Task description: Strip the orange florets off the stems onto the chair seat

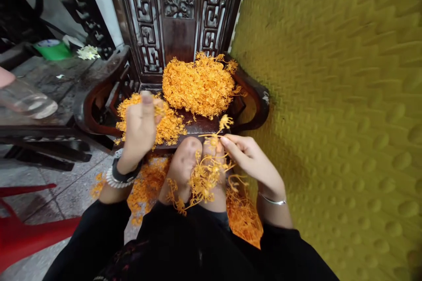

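Observation:
My right hand (245, 153) pinches a stem of a tangled orange plastic flower sprig (205, 180) between thumb and fingertips. The sprig hangs over my knees, its thin stems spreading downward. My left hand (140, 127), smeared by motion, is closed above a loose heap of small orange plastic flowers (169, 127) at the chair seat's left. A bit of orange shows at its fingertips, seemingly a flower piece. Behind, on the seat, stands a larger mound of orange flower pieces (199, 85).
The dark carved wooden chair (180, 33) has curved arms on both sides. More orange pieces lie on the floor (150, 180) and in an orange pile (244, 217) by my right leg. Left is a wooden bench with green tape (52, 49) and a plastic cup (29, 99); a yellow textured surface (336, 96) rises right.

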A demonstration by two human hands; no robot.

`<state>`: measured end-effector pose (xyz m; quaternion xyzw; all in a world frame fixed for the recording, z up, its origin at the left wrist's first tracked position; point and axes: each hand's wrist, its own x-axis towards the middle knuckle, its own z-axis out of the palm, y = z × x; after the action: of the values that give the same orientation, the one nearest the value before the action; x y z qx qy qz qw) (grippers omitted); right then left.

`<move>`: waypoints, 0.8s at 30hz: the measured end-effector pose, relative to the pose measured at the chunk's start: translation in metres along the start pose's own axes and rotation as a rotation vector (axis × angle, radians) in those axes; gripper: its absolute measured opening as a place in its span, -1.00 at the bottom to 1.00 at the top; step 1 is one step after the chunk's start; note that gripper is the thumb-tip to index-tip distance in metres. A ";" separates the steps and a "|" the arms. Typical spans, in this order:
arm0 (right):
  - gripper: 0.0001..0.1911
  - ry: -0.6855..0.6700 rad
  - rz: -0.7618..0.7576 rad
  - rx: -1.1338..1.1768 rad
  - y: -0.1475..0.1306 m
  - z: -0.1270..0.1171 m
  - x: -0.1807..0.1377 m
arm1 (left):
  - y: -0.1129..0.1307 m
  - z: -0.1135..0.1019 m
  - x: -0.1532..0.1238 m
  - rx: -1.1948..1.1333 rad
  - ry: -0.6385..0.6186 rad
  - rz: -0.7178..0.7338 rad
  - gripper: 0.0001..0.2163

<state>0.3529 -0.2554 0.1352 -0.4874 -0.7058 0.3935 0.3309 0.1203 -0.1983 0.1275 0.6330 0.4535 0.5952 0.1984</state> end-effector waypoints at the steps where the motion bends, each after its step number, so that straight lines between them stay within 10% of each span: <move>1: -0.63 -0.061 -0.006 -0.015 0.002 0.002 0.006 | 0.000 0.010 0.002 -0.009 -0.100 0.019 -0.49; 5: -0.62 -0.254 -0.024 -0.054 0.002 0.005 0.017 | -0.005 0.039 0.010 -0.178 -0.515 0.063 -0.67; 13: -0.63 -0.328 -0.089 -0.048 0.005 0.009 0.023 | -0.008 0.045 -0.002 -0.048 -0.743 0.253 -0.57; 17: -0.62 -0.160 -0.071 -0.140 -0.004 0.023 0.017 | -0.023 0.047 0.010 0.049 -0.363 0.299 -0.50; 24: -0.63 0.003 -0.006 -0.003 -0.021 0.035 -0.027 | -0.075 0.021 0.099 -0.180 0.288 -0.073 -0.42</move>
<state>0.3226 -0.2937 0.1355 -0.4864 -0.7073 0.3908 0.3323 0.1026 -0.0735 0.1209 0.5040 0.4447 0.7103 0.2090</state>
